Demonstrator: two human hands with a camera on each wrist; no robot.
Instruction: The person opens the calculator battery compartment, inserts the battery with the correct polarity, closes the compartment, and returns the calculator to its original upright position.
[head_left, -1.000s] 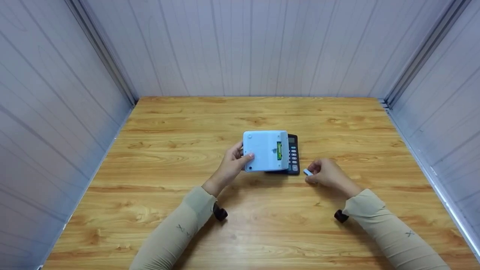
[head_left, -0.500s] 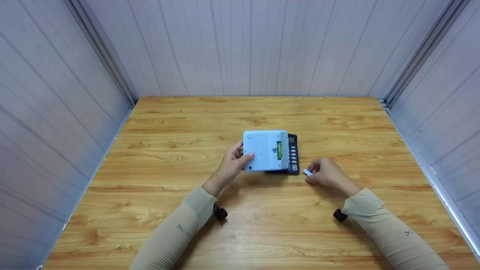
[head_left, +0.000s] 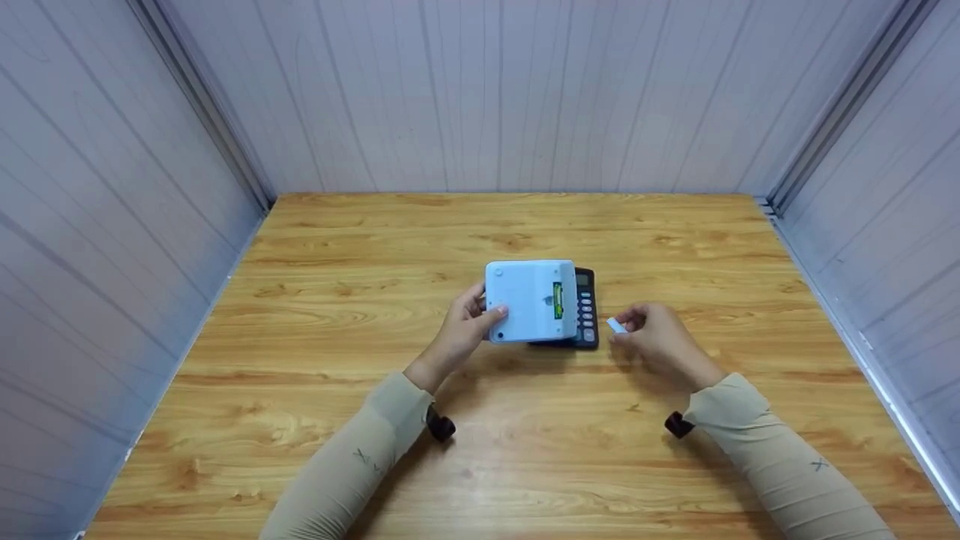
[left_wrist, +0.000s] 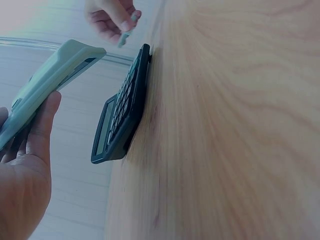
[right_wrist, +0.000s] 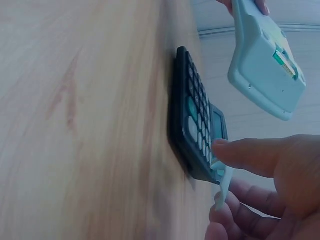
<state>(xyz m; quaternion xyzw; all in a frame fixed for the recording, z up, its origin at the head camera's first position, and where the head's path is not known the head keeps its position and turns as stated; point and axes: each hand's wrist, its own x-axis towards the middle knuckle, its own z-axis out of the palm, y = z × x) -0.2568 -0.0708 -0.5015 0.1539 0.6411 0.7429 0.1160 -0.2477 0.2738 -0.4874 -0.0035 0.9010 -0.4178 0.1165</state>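
My left hand [head_left: 459, 334] grips a white calculator [head_left: 521, 300] by its left edge, thumb on the back. Its back faces up in the head view, with an uncovered battery slot near the right side. A green-and-yellow battery [head_left: 558, 301] lies in that slot. Between right thumb and fingers, my right hand [head_left: 661, 339] pinches a small white battery cover [head_left: 616, 325], apart from the calculator. Below the white one, a black calculator [head_left: 589, 335] lies keys up on the table, partly hidden. The left wrist view shows the white calculator [left_wrist: 50, 82] raised and tilted.
The wood-grain table [head_left: 375, 247] is bounded by pale panelled walls [head_left: 495, 97] at the back and sides. Dark wrist cameras [head_left: 441, 427] hang under both sleeves. The black calculator [right_wrist: 192, 115] stands close to the right fingers in the right wrist view.
My right hand has shifted slightly toward the back of the table, and the battery cover has risen and turned a little with it. The left hand and white calculator have stayed nearly still.
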